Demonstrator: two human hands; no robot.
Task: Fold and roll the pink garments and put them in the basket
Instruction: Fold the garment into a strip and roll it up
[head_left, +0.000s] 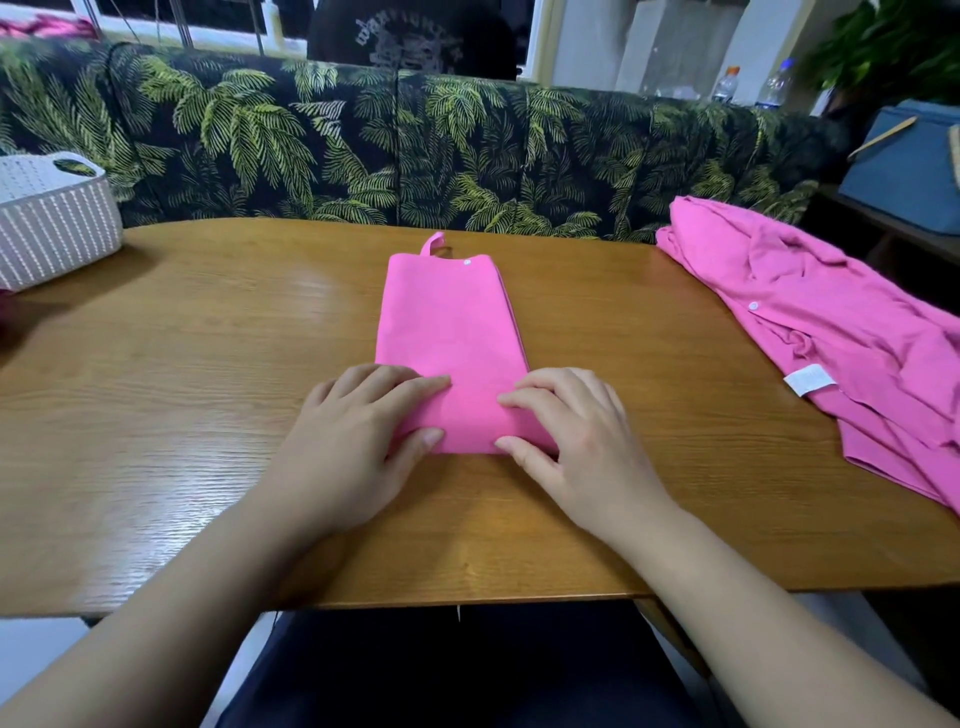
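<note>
A pink garment (449, 322), folded into a long narrow strip, lies in the middle of the wooden table (208, 374), with a small loop and a white button at its far end. My left hand (358, 431) and my right hand (566, 436) hold its near end, fingers on top of the cloth and thumbs at the near hem. A second pink garment (821, 332), crumpled and unfolded with a white label showing, lies at the table's right end. The white woven basket (52, 218) stands at the far left corner of the table.
A sofa back with a palm-leaf print (363, 140) runs behind the table. A person in a dark shirt (415, 36) sits beyond it. A blue bag (904, 166) stands at the far right, with bottles (727, 85) behind.
</note>
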